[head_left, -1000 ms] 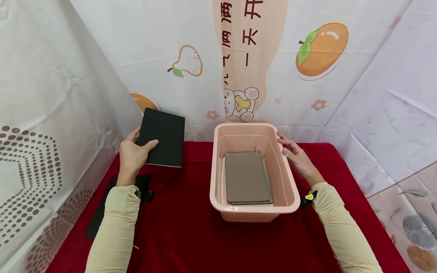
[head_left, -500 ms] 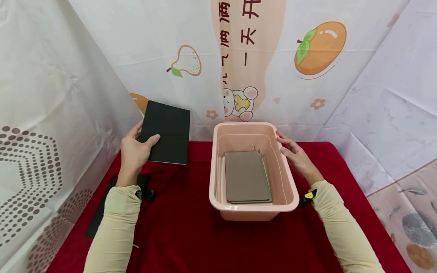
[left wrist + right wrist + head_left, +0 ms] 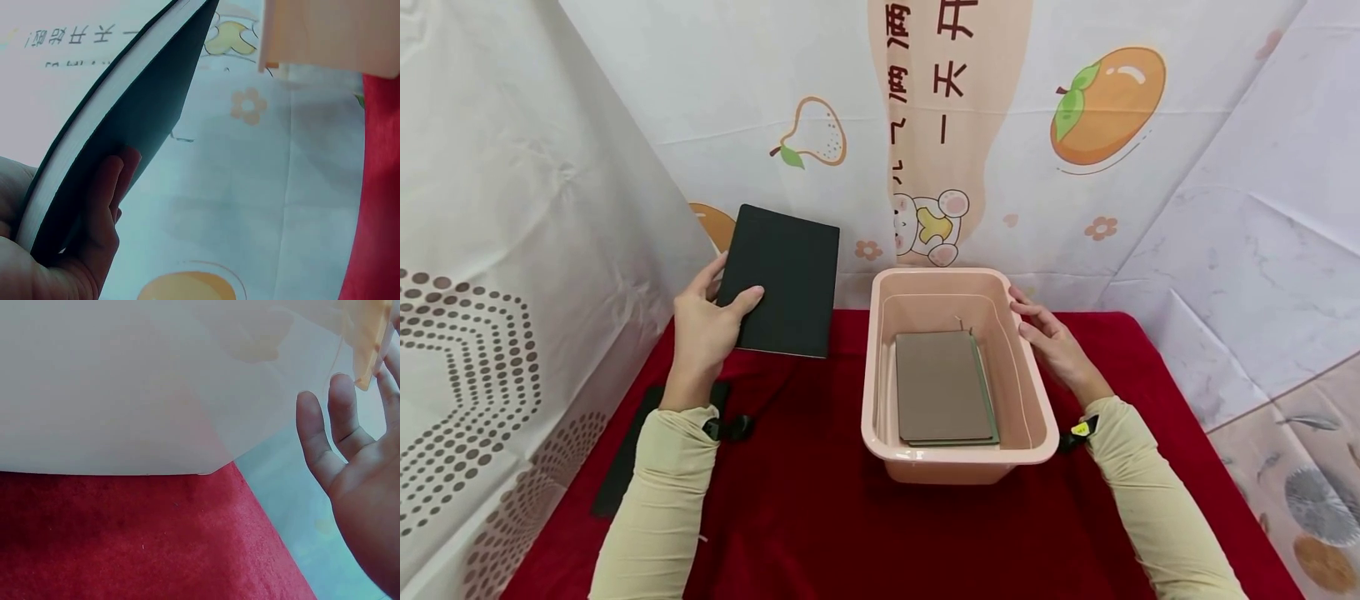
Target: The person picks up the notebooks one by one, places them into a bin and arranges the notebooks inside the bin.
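My left hand [image 3: 707, 329] holds a black notebook [image 3: 786, 283] by its left edge, thumb on the cover facing me and fingers behind. In the left wrist view, the pale page edges of the notebook [image 3: 106, 119] show between its covers, with fingers against one cover. The notebook is raised above the table, left of a pink plastic basin [image 3: 1030, 375]. Inside the basin a taupe notebook [image 3: 942, 387] lies on a green one [image 3: 987, 392]. My right hand [image 3: 1056, 350] rests at the basin's right rim, its fingers extended against it; the right wrist view shows two fingers beside the outer wall.
A flat black item [image 3: 628, 467] lies on the red tablecloth [image 3: 820, 517] at the left, partly hidden by my left forearm. Printed cloth hangings [image 3: 737, 92] stand close behind the basin and along both sides of the table.
My left hand has moved up and to the right, carrying the black notebook higher and closer to the basin. The right hand and the basin have stayed in place.
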`<action>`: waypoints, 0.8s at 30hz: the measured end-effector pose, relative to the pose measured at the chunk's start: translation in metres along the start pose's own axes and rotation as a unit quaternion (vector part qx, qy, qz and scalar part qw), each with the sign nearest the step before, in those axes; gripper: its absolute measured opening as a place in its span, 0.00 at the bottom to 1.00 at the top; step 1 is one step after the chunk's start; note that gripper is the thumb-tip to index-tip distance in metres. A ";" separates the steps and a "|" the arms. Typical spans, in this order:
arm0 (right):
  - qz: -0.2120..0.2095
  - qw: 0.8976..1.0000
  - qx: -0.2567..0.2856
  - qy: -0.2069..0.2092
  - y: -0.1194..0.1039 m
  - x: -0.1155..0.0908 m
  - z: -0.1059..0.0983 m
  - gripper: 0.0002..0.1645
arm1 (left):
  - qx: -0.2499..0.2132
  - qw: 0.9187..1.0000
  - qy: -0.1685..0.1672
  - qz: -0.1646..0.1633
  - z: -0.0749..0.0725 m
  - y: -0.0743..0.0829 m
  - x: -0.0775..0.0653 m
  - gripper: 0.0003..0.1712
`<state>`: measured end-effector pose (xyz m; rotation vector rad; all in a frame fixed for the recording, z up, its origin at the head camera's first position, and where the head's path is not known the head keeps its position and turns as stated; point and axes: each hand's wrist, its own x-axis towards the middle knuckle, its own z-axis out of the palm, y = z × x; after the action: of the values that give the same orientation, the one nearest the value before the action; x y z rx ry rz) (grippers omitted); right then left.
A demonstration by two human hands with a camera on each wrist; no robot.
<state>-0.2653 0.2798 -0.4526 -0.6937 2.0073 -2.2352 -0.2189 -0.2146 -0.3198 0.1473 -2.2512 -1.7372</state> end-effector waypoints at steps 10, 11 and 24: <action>-0.008 1.000 0.005 -0.002 0.001 0.000 0.001 0.21 | -0.042 0.999 -0.024 -0.008 0.015 0.009 -0.006 0.42; -0.008 1.000 0.006 -0.001 0.001 0.000 0.001 0.21 | -0.045 0.999 -0.029 -0.010 0.017 0.010 -0.007 0.42; -0.008 1.000 -0.003 -0.006 -0.001 -0.001 0.001 0.22 | -0.082 0.992 -0.095 -0.022 0.043 0.016 -0.017 0.43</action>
<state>-0.2640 0.2791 -0.4520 -0.7249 2.0117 -2.2278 -0.2136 -0.1663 -0.3172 -0.0034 -2.2352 -2.0280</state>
